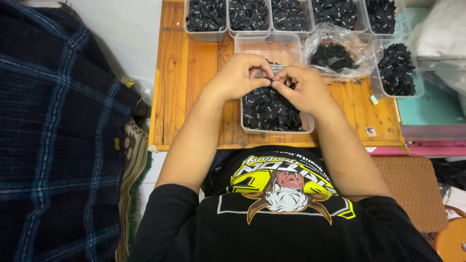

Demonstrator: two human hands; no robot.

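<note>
From the head camera, looking down past my black printed T-shirt (286, 213), both my hands meet over the clear rectangular plastic tub (276, 127) that sits nearest me on the low orange wooden table (187, 77). My left hand (238, 76) is curled nearly closed, thumb and forefinger pinched together at the tips; my right hand (302, 88) mirrors it, pinching from the other side. Between those fingertips I hold one small black fabric piece (269, 80), just above the heap of small black fabric labels (269, 109) filling the tub.

I judge the step in hand to be working a single piece between my fingers, folding or separating it. The next move seems to call for a steady pinch so the little scrap doesn't slip back into the heap.

Further out, a row of clear plastic containers (206, 19) holds more black pieces, with a crinkled clear plastic bag (335, 53) of them and another clear tub (395, 73) to the right. A dark blue checked cloth (53, 136) lies on my left.

The piece itself is mostly hidden by my fingers; I cannot tell its shape or whether it is one piece or two. The far containers are cut off by the top edge.
</note>
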